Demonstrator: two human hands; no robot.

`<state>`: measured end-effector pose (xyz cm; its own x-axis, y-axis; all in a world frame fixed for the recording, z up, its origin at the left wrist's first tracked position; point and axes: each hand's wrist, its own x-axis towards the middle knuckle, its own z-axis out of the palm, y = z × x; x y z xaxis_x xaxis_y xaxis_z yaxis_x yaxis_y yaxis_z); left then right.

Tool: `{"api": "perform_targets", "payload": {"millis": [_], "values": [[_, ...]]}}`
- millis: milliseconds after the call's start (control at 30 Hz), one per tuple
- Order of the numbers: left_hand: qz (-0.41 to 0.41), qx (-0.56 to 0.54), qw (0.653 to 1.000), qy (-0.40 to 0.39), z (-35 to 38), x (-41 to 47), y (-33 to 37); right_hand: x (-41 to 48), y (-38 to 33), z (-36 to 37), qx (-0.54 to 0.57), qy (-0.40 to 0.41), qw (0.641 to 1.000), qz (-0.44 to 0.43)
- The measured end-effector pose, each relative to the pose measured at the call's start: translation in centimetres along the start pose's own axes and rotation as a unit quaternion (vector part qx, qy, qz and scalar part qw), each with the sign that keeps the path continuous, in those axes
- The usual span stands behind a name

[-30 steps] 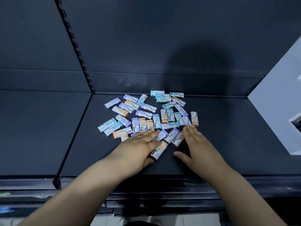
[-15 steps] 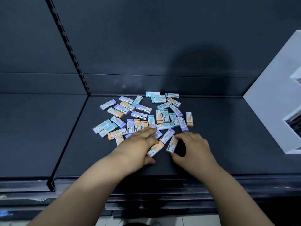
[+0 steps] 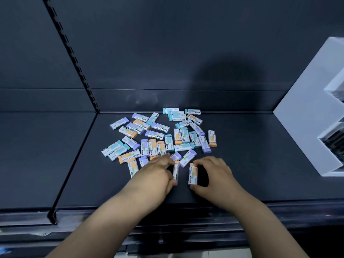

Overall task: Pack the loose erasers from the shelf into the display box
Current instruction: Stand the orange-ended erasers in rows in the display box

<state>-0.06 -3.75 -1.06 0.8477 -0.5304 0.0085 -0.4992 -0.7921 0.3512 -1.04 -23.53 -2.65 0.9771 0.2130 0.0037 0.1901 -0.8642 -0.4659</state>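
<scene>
Several loose erasers (image 3: pixel 162 135) with white sleeves and teal, purple or orange ends lie scattered on the dark shelf (image 3: pixel 251 164). My left hand (image 3: pixel 158 174) grips one orange-ended eraser (image 3: pixel 176 171) between thumb and fingers, tilted on its edge. Beside it, my right hand (image 3: pixel 216 175) pinches another orange-ended eraser (image 3: pixel 193 173) by its two ends, label side up. Both hands sit at the near edge of the pile, close together. No display box is recognisable in view.
A white stepped unit (image 3: pixel 312 116) with dark compartments stands at the right end of the shelf. A slotted upright (image 3: pixel 74 58) divides this bay from the left one. The shelf's front lip (image 3: pixel 186 207) runs under my wrists.
Both hands lay flat on the near erasers a second ago. They have since curled, and each has picked up one orange-ended eraser and drawn it toward me.
</scene>
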Motion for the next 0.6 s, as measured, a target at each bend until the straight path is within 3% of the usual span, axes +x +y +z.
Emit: {"api": "perform_targets", "payload": {"millis": [267,467,600], "values": [[-0.045,0.018,0.998,0.043,-0.8,-0.4,0.6,0.0,0.1,-0.6,-0.037,-0.038,0.998,-0.024],[-0.050,0.010,0.999,-0.007,-0.8,0.1,0.1,-0.1,-0.9,-0.6,0.055,0.011,0.998,-0.012],[-0.049,0.015,0.998,-0.038,-0.5,0.4,0.1,-0.4,-0.4,-0.3,0.013,-0.016,1.000,-0.017]]}}
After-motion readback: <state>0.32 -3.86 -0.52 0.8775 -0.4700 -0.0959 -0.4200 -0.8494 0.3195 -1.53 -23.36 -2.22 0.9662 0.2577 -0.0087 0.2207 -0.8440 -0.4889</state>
